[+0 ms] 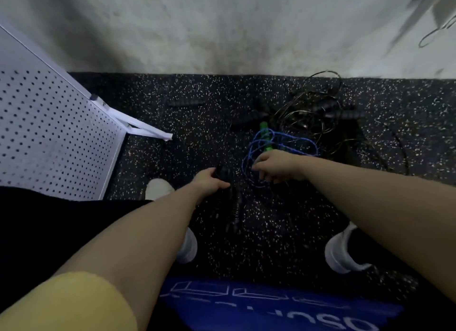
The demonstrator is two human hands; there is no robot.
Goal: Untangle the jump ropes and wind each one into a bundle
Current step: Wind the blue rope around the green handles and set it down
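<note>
Yellow short sleeve (81,303), white shoes (340,254), bare forearms, bare hands (209,180).

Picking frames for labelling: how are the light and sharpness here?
Head view: dim light; black ropes nearly vanish into the dark speckled floor; blue rope reads clearly; edges bend from the wide lens; top right corner smeared; both hands slightly soft.

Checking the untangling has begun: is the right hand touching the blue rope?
Touching. The head view shows the right hand with fingers curled into the blue rope loops.
</note>
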